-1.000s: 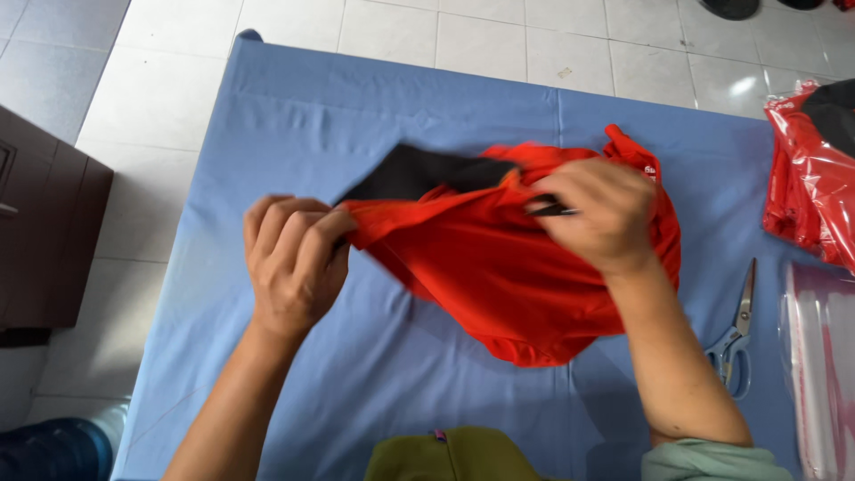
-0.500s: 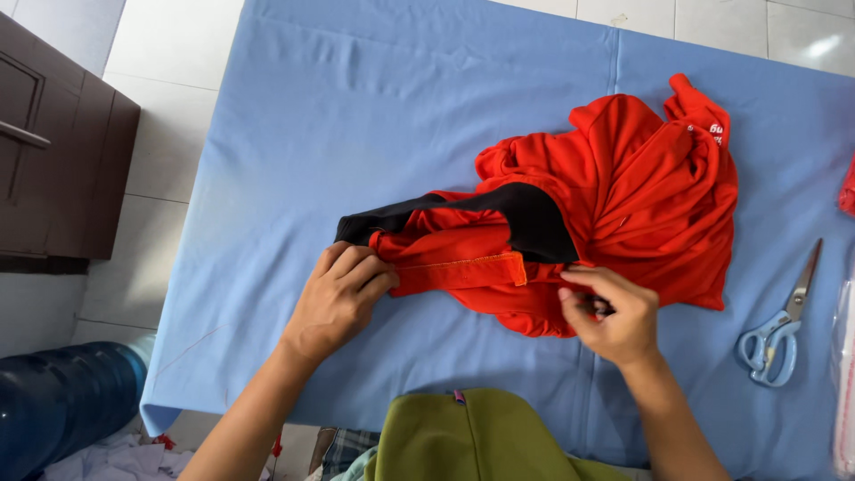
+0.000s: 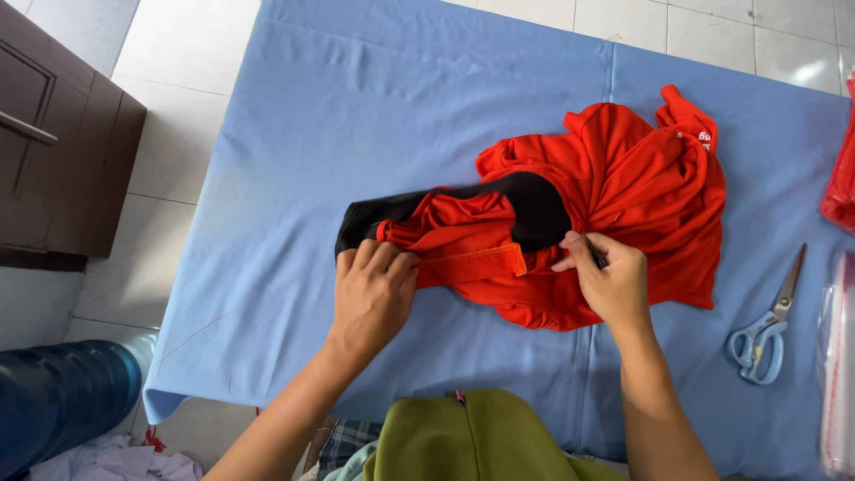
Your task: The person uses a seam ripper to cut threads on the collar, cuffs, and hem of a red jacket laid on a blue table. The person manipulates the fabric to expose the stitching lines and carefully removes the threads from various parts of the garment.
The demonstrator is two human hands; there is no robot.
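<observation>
While the red garment (image 3: 614,200) lies bunched on the blue tabletop (image 3: 374,107), both hands work its near edge, and several faults are possible from this state.

Risk 1: the right hand (image 3: 610,283) pinches a small dark tool (image 3: 595,254), thin and pointed, at the spot where the black band (image 3: 534,205) meets the red cloth. If the point goes too deep, it can snag or cut the fabric instead of a loose thread. What kind of tool it is cannot be told.

Risk 2: the left hand (image 3: 372,289) is clenched on the folded red hem just below the band's left end. If this grip slackens, the stretch between the two hands collapses and the working spot shifts under the tool.

Risk 3: the bulk of the garment lies loose beyond and to the right of the right grip; a hard pull toward the body can drag it over.

Pose: the left forearm rises from the lower left, knuckles up, fingers curled under the cloth. The right forearm comes up from the lower right, thumb and forefinger closed on the tool, wrist bent slightly inward. Blue-handled scissors (image 3: 764,330) lie untouched, well right of the right grip.
</observation>
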